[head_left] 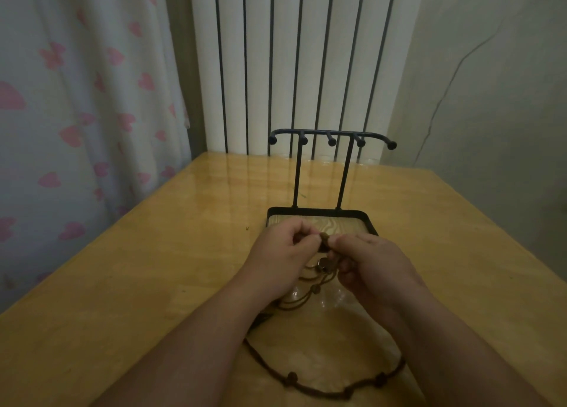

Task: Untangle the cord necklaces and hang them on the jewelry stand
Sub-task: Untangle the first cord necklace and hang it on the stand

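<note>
Desk (153, 283): glossy yellow wood with a strong sheen. It sits in a corner, far edge close to a white column radiator (306, 53). The room is dim.

Curtain (76, 99) on the left, pale with pink heart-like prints, hangs down past the desk edge. Plain grey wall (491, 84) on the right, with a thin dark line (445, 93) running down it; can't tell if it's a crack or a wire. Small speck (247, 228) on the desk left of the stand.

Jewelry stand (322, 211): black metal, two uprights, top bar with five ball-tipped hooks (332, 142), all bare. Its base is a tray with a wood-grain floor, standing mid-desk.

Cord necklaces (306, 388): brown, beaded, tangled. The knot is held up at the tray's near edge. Loose loops trail toward the person across the desk, partly under the forearms.

Left hand (282, 253) and right hand (374, 262): both clenched, fingertips pinching the tangle at a bead between them, hands nearly touching.
</note>
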Demonstrator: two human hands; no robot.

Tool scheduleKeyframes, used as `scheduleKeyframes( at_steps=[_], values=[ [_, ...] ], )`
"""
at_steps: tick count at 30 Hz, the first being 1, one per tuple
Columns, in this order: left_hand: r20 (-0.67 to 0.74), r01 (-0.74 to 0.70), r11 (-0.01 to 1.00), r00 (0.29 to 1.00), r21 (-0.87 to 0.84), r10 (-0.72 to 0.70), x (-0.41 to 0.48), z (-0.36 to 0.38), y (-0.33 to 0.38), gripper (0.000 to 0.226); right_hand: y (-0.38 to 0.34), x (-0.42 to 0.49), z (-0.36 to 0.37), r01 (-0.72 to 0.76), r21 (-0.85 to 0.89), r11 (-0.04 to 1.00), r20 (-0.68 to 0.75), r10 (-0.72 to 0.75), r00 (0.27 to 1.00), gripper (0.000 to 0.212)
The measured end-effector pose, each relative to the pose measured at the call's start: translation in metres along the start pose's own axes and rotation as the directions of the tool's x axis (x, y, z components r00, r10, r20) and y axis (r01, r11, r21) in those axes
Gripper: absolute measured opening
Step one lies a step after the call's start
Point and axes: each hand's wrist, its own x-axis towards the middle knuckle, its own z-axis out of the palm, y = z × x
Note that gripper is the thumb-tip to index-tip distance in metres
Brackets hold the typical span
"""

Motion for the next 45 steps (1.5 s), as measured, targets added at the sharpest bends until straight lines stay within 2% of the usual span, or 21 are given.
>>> scheduleKeyframes(
  at_steps=[4, 7, 10, 13, 18, 24, 26, 29, 33, 36, 42, 45],
  values=[
    [-0.045, -0.019, 1.0, 0.999, -0.009, 0.019, 0.0, -0.001, 0.0, 0.012, 0.002, 0.0, 0.002, 0.099, -0.102, 0.99, -0.039, -0.103, 0.994, 0.013],
    [-0.046, -0.023, 1.0, 0.999, 0.017, 0.024, -0.001, -0.001, -0.001, 0.012, 0.003, 0.0, 0.002, 0.202, -0.298, 0.933, -0.045, -0.225, 0.973, 0.013],
    [-0.046, -0.027, 0.998, 0.998, 0.058, 0.03, 0.0, -0.001, -0.002, 0.016, 0.005, 0.0, 0.002, 0.314, -0.533, 0.786, -0.054, -0.402, 0.914, 0.007],
    [-0.033, -0.036, 0.996, 0.999, 0.087, 0.039, 0.0, -0.001, -0.002, 0.019, 0.007, 0.002, 0.001, 0.375, -0.684, 0.626, -0.009, -0.521, 0.853, 0.016],
    [-0.002, -0.055, 0.991, 0.998, 0.123, 0.055, 0.0, -0.002, -0.004, 0.019, 0.005, -0.002, 0.003, 0.427, -0.779, 0.459, 0.125, -0.553, 0.824, 0.015],
    [0.096, -0.086, 0.973, 0.993, 0.214, 0.067, 0.001, 0.001, -0.009, 0.019, 0.0, 0.003, 0.0, 0.398, -0.886, 0.237, 0.233, -0.515, 0.825, 0.009],
    [0.112, -0.078, 0.976, 0.992, 0.204, 0.056, 0.001, 0.001, -0.01, 0.018, 0.0, 0.004, 0.0, 0.382, -0.896, 0.225, 0.244, -0.469, 0.849, 0.01],
    [0.14, -0.061, 0.985, 0.989, 0.159, 0.039, 0.002, -0.001, -0.01, 0.02, 0.001, 0.004, 0.002, 0.379, -0.883, 0.277, 0.241, -0.426, 0.872, 0.012],
    [0.147, -0.017, 0.994, 0.989, 0.109, 0.0, 0.003, -0.003, -0.007, 0.02, 0.003, 0.003, 0.0, 0.41, -0.843, 0.348, 0.209, -0.49, 0.846, 0.011],
    [0.146, 0.01, 0.998, 0.989, 0.064, -0.019, 0.003, -0.005, -0.007, 0.022, 0.002, 0.002, 0.0, 0.432, -0.836, 0.338, 0.21, -0.531, 0.821, 0.01],
    [0.172, 0.034, 0.998, 0.984, 0.056, -0.043, 0.001, -0.004, -0.004, 0.023, 0.002, 0.003, 0.003, 0.418, -0.866, 0.274, 0.238, -0.51, 0.826, 0.011],
    [0.151, 0.022, 0.999, 0.988, 0.041, -0.028, 0.002, -0.005, -0.003, 0.022, 0.002, 0.002, 0.003, 0.433, -0.855, 0.287, 0.25, -0.503, 0.827, 0.014]
  ],
)
